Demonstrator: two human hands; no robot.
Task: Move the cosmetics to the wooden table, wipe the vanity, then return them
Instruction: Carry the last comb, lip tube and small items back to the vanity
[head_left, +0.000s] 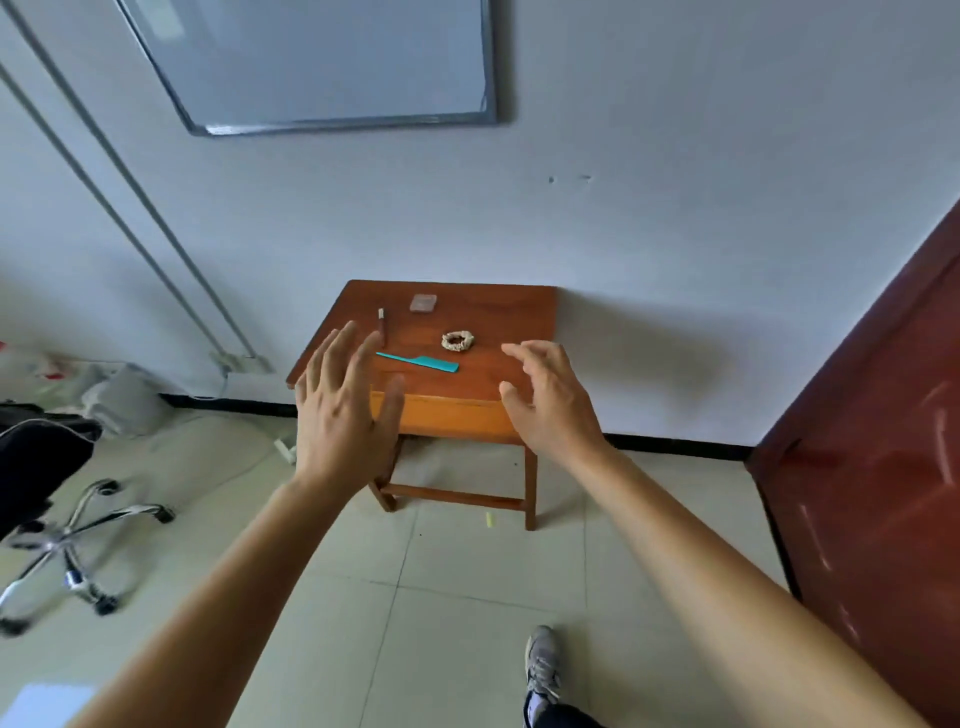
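Standing against the white wall is a small orange-brown wooden table (519, 322) with a lower crossbar between its legs. Above it hangs a grey panel in a metal frame (322, 62). Two grey pipes (130, 182) run slantwise down the wall at left to the floor. A black office chair with a chrome star base (78, 540) stands on the pale floor tiles at left, well apart from the table, with a grey bag (124, 400) behind it by the wall. A dark red glossy door (883, 467) fills the right edge. One grey sneaker (543, 660) shows at the bottom. A small yellow-green scrap (488, 519) lies on the tiles under the table. Nothing stands between the person and the table.

Four items lie on the tabletop, none touching another: a teal tail comb (418, 362) near the front, a beige fabric scrunchie (457, 341) just behind it, a slim brown pencil with a pale cap (382, 325) at left, and a small clear square case (423, 303) near the back.

The left hand (340, 410) is released, fingers spread straight, covering the table's front left corner in view; the comb's thin tail and the pencil sit just beside its fingertips (371, 340). The right hand (550, 400) is relaxed, fingers loosely bent, grasping nothing, over the front right edge; the scrunchie lies near its fingertips. Contact with the table cannot be determined.
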